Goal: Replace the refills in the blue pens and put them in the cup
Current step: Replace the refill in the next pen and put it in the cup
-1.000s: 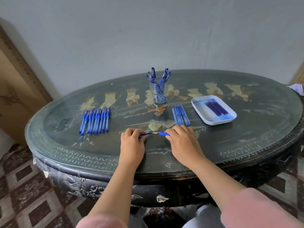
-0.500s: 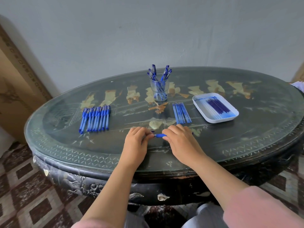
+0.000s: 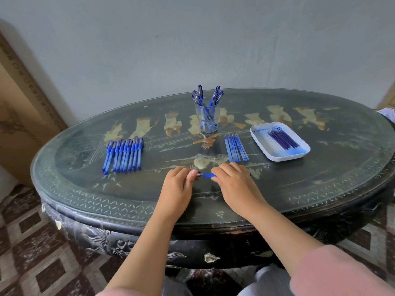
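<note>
Both hands meet over the near middle of the table. My right hand [image 3: 234,183] grips the blue pen [image 3: 206,175] by its barrel, most of it hidden under the fingers. My left hand [image 3: 178,184] pinches the pen's tip end between thumb and fingertips. A clear cup [image 3: 207,119] holding several blue pens stands at the back centre. Several capped blue pens [image 3: 125,154] lie in a row on the left. A row of loose refills [image 3: 236,148] lies just beyond my right hand. A white tray [image 3: 299,155] on the right holds several dark refills.
The oval dark table [image 3: 320,189] has a glass top and a carved rim. A grey wall stands close behind it. A brown panel [image 3: 23,116] leans at the left. White paper [image 3: 388,114] lies at the far right edge. Patterned tiles cover the floor.
The two hands have drawn together: the long gap with the thin refill showing between them has closed, and only a short blue piece of pen now shows.
</note>
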{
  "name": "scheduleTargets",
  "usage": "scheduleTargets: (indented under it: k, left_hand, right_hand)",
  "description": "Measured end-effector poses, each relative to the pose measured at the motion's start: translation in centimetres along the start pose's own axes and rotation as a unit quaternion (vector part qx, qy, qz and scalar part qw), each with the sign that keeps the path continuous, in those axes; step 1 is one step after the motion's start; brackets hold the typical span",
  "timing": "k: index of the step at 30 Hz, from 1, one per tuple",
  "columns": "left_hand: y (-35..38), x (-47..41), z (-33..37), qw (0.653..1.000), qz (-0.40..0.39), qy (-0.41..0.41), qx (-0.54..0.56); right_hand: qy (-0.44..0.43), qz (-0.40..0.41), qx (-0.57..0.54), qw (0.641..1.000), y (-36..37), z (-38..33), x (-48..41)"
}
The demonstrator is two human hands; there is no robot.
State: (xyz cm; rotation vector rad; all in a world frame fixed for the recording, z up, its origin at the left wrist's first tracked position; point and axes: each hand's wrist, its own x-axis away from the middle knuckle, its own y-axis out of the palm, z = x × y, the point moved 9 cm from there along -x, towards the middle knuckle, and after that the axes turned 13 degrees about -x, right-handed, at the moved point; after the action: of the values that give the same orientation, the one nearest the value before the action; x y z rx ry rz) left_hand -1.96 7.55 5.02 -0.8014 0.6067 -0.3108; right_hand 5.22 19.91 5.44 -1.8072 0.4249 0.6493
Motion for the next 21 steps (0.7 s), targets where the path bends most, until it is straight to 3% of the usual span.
scheduleTargets:
  k: [15, 21]
  left_hand:
    - [-0.4, 0.3, -0.2, 0.998, -0.005, -0.021, 0.066]
    - [-0.1, 0.1, -1.2, 0.998, -0.005, -0.053, 0.028]
  right_hand:
    - [0.005, -0.010, 0.008, 1.000, 0.1, 0.0, 0.0]
    - [0.000, -0.002, 0.009, 1.000, 0.0, 0.0, 0.0]
